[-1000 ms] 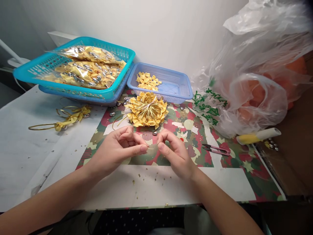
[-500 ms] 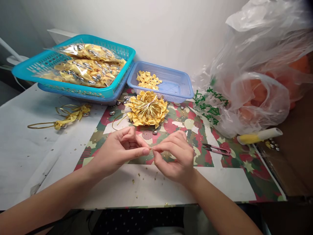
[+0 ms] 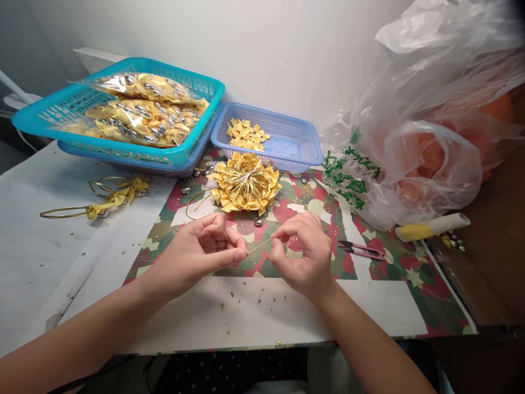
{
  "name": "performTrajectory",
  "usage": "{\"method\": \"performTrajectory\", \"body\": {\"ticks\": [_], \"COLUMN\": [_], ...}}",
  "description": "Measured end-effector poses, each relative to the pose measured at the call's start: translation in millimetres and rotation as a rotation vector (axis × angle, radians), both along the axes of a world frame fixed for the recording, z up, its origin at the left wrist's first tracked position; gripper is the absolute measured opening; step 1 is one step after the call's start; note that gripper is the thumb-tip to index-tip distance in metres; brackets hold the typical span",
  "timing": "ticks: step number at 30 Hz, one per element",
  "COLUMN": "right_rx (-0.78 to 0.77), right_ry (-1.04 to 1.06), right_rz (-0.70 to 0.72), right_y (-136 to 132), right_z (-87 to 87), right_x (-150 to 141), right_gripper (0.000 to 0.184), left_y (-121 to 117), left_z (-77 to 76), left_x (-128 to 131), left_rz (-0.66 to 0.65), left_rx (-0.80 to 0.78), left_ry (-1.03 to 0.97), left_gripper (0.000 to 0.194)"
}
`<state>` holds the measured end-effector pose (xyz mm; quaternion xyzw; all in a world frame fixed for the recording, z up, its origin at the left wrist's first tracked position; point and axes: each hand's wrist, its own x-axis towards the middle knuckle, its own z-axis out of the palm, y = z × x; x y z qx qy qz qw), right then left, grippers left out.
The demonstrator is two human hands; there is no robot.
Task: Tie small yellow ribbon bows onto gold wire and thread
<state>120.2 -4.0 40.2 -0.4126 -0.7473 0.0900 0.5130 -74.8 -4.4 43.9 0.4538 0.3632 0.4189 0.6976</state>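
A thin gold thread runs taut between my two hands over the front of the table. My left hand pinches one end between thumb and forefinger, its other fingers curled. Thumb and forefinger of my right hand are closed on the thread's other end. Just beyond them lies a round bundle of yellow ribbon bows with gold cords gathered at its centre. A silver bell rests in front of the bundle. To the right of my right hand are pink-handled thread snips.
A turquoise basket with bagged bows and bells stands at back left, beside a blue basket holding loose bows. Strung bows lie on the left. Plastic bags and a cardboard tube take up the right. Tiny gold bits are scattered about.
My hands have drawn apart from fingertips touching; my right hand has shifted right, and the thread now shows stretched between them. The view has shifted slightly.
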Motion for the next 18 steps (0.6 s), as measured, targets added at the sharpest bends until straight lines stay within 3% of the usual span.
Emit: {"method": "performTrajectory", "body": {"ticks": [8, 13, 16, 18], "right_rx": [-0.035, -0.134, -0.234, -0.340], "right_ry": [0.094, 0.174, 0.181, 0.157], "right_rz": [0.029, 0.068, 0.145, 0.269], "right_y": [3.0, 2.4, 0.5, -2.0], "right_z": [3.5, 5.4, 5.3, 4.8], "right_x": [2.9, 4.0, 2.6, -1.0], "right_gripper": [0.012, 0.012, 0.014, 0.013], "left_y": [1.3, 2.6, 2.9, 2.9], "left_z": [-0.3, 1.8, 3.1, 4.0], "left_x": [-3.3, -4.5, -3.9, -3.0], "left_rz": [0.035, 0.077, 0.096, 0.105], "left_rx": [-0.045, -0.088, -0.097, -0.089], "left_ry": [-0.041, -0.044, -0.046, -0.051], "left_gripper": [0.053, 0.047, 0.046, 0.047]}}
